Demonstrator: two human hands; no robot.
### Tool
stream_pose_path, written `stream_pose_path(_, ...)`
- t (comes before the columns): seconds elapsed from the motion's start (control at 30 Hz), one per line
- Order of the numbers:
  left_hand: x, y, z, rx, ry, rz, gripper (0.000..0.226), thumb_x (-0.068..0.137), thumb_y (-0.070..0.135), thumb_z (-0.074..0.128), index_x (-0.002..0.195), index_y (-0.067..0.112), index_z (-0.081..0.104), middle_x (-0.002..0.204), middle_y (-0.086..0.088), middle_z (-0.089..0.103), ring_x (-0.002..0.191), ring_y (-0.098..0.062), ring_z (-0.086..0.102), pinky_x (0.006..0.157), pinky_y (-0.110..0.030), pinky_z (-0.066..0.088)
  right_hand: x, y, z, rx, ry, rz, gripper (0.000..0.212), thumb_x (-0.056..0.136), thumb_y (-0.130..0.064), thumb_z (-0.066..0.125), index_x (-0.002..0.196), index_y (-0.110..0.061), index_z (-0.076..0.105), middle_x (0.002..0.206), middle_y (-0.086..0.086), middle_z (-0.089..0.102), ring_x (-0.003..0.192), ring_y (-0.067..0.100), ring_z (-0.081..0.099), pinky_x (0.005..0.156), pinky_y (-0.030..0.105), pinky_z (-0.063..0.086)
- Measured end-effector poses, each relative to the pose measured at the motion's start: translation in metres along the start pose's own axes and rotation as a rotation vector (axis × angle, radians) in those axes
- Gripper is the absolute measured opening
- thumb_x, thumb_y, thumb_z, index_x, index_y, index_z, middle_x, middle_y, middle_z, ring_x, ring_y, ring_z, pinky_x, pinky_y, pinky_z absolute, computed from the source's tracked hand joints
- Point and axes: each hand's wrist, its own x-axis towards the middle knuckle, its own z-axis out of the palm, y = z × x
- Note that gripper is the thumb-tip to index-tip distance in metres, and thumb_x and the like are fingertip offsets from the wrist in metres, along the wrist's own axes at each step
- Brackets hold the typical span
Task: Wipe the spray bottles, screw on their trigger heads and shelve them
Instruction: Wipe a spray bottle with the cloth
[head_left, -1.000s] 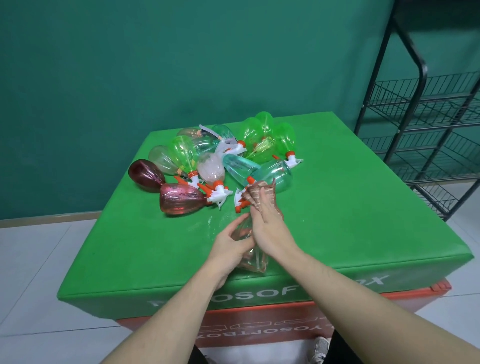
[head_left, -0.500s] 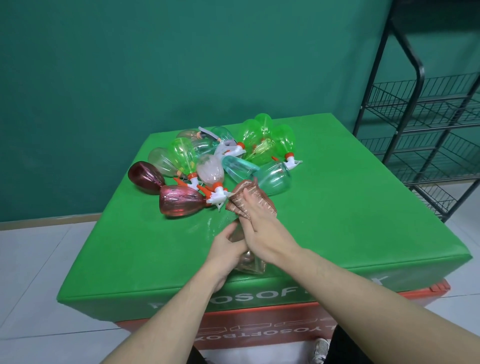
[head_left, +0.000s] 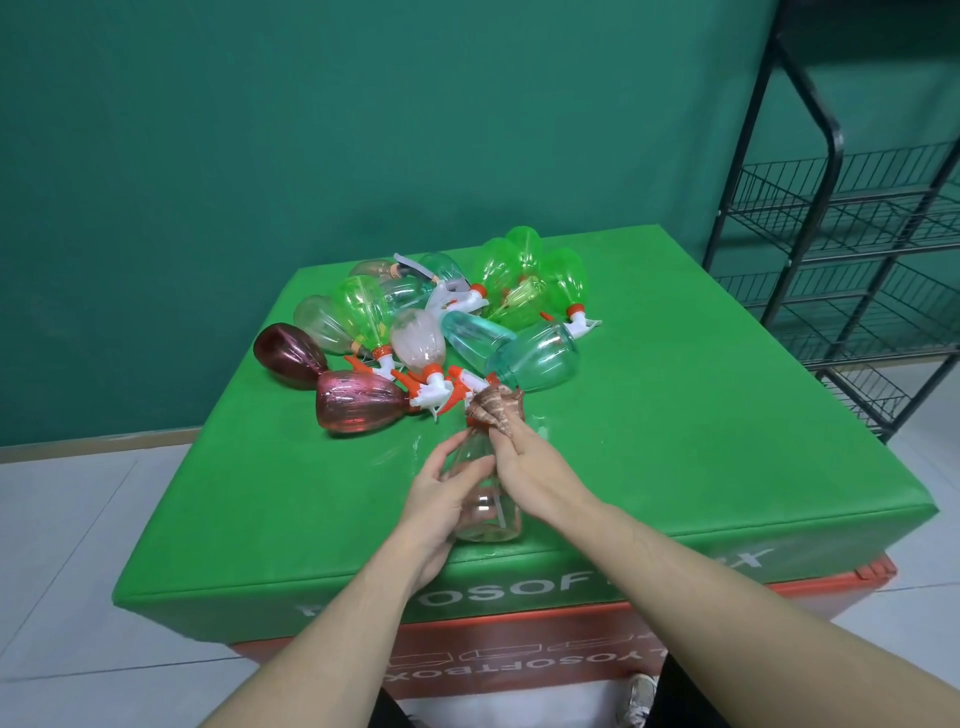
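A clear, faintly pink plastic spray bottle (head_left: 485, 506) stands near the front edge of the counter (head_left: 701, 441), a large block covered in bright green fabric over an orange-red base (head_left: 519, 657). The left hand (head_left: 436, 499) grips the bottle's body from the left, thumb and fingers curled round it. The right hand (head_left: 530, 467) is curled over the bottle's neck and pinches a crumpled brownish cloth (head_left: 493, 410) that sits over the top of the bottle; an orange bit shows just under the cloth at the neck.

White lettering runs along the green front face, partly hidden by the forearms: the letters "OSOF" can be read, with an "x"-like mark further right. On the orange-red base below, upside-down white lettering reads "YOSOFTBOX".

Behind the held bottle lies a heap of other translucent spray bottles (head_left: 431, 322) on their sides, touching and overlapping: bright green ones, teal ones, pale clear ones, and two dark red ones (head_left: 358, 402) at the left. Several carry white trigger heads with orange collars (head_left: 434, 389). No labels can be made out on any bottle.

A black wire shelf rack (head_left: 852, 270) stands to the right of the counter, against a dark green wall (head_left: 311, 130). The floor is pale tile (head_left: 67, 519).
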Motion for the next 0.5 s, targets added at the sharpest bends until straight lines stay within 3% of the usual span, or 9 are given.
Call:
stream_pose_path(0.1, 0.001, 0.002, -0.002, -0.043, 0.002, -0.011, 0.065, 0.083, 0.012, 0.079, 0.138, 0.036, 0.054, 0.117, -0.019, 0.075, 0.084, -0.031, 0.073, 0.076, -0.046, 0.064, -0.003, 0.003, -0.003, 0.145, 0.058, 0.112, 0.041, 0.110, -0.035, 0.028, 0.138, -0.019, 0.054, 0.135, 0.001, 0.057, 0.123, 0.020, 0.052, 0.100, 0.025, 0.033)
stream_pose_path(0.23, -0.002, 0.009, -0.004, -0.066, -0.004, -0.027, 0.080, 0.073, 0.017, 0.082, 0.138, 0.047, 0.045, 0.124, -0.011, 0.073, 0.101, -0.039, 0.075, 0.088, -0.064, 0.058, 0.005, 0.005, -0.009, 0.686, 0.201, 0.404, 0.033, 0.108, -0.043, 0.033, 0.101, -0.022, 0.058, 0.096, 0.003, 0.063, 0.091, 0.022, 0.057, 0.092, 0.039, 0.044)
stream_pose_path(0.33, -0.004, 0.010, -0.004, -0.027, -0.028, -0.032, 0.075, 0.070, 0.021, 0.081, 0.134, 0.043, 0.049, 0.124, -0.003, 0.074, 0.108, -0.039, 0.072, 0.087, -0.065, 0.058, 0.006, -0.001, -0.016, 0.970, 0.184, 0.495, 0.033, 0.109, -0.033, 0.032, 0.103, -0.014, 0.058, 0.095, 0.009, 0.065, 0.088, 0.022, 0.060, 0.099, 0.046, 0.048)
stream_pose_path(0.5, -0.002, 0.007, -0.003, 0.063, -0.047, -0.020, 0.055, 0.078, 0.017, 0.078, 0.127, 0.029, 0.055, 0.122, -0.003, 0.075, 0.107, -0.036, 0.071, 0.089, -0.063, 0.058, 0.013, -0.021, -0.018, 1.035, 0.139, 0.498, 0.031, 0.105, -0.023, 0.034, 0.086, -0.014, 0.056, 0.086, 0.012, 0.062, 0.071, 0.023, 0.058, 0.073, 0.036, 0.048)
